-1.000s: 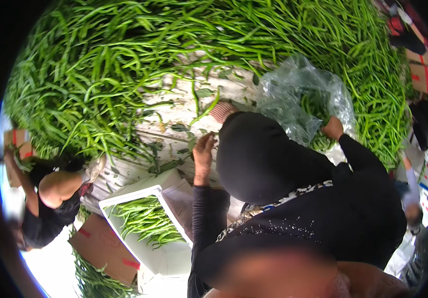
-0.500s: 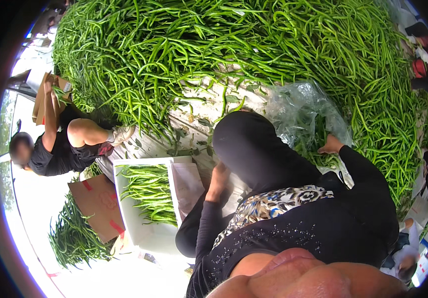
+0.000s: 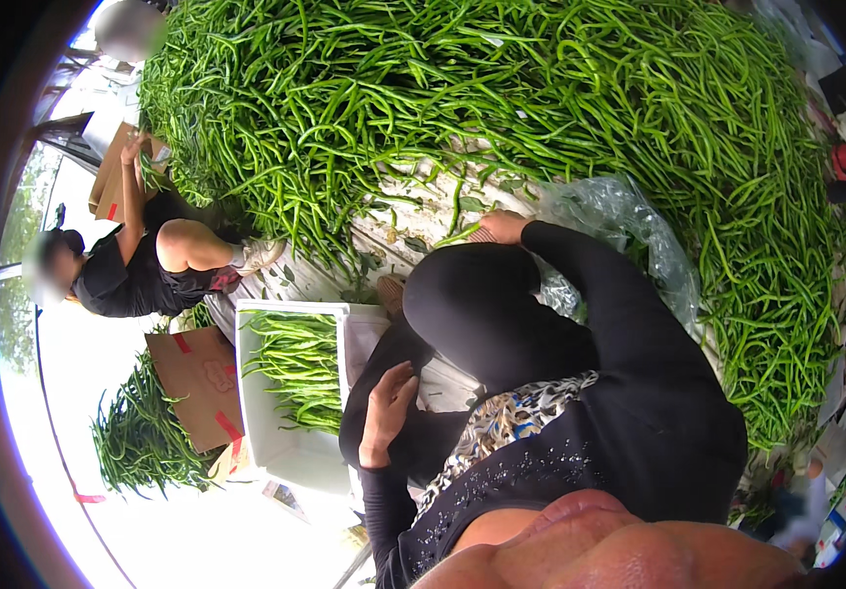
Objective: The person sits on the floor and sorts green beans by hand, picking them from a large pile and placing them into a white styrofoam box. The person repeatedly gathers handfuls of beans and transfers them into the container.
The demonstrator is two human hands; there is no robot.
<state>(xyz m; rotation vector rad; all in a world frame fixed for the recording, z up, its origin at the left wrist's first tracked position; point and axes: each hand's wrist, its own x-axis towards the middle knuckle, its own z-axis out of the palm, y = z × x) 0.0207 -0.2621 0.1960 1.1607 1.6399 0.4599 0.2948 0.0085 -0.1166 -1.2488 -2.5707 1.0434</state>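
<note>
My left hand [image 3: 388,407] hovers or rests by my bent left leg, just right of a white foam box [image 3: 346,368]. Its fingers are loosely stretched and hold nothing that shows. Long green chili peppers [image 3: 295,363] lie in rows in that box. My right hand [image 3: 503,227] reaches down beyond my raised knee, beside a striped brownish patch that I cannot make out. One green chili pepper [image 3: 457,237] lies at its fingertips; whether the hand grips it is hidden. A clear plastic bag [image 3: 654,231] spreads to the right of that hand.
A huge heap of green chili peppers [image 3: 423,88] fills the far side and the right. Flattened brown cardboard [image 3: 192,388] leans beside the foam box, with more peppers [image 3: 138,437] behind it. At the left a seated person [image 3: 138,260] holds peppers near a cardboard box [image 3: 110,182].
My right hand has left the plastic bag and moved left to the ground beyond my knee. My left hand has drawn back from the knee toward the foam box. My view has shifted slightly.
</note>
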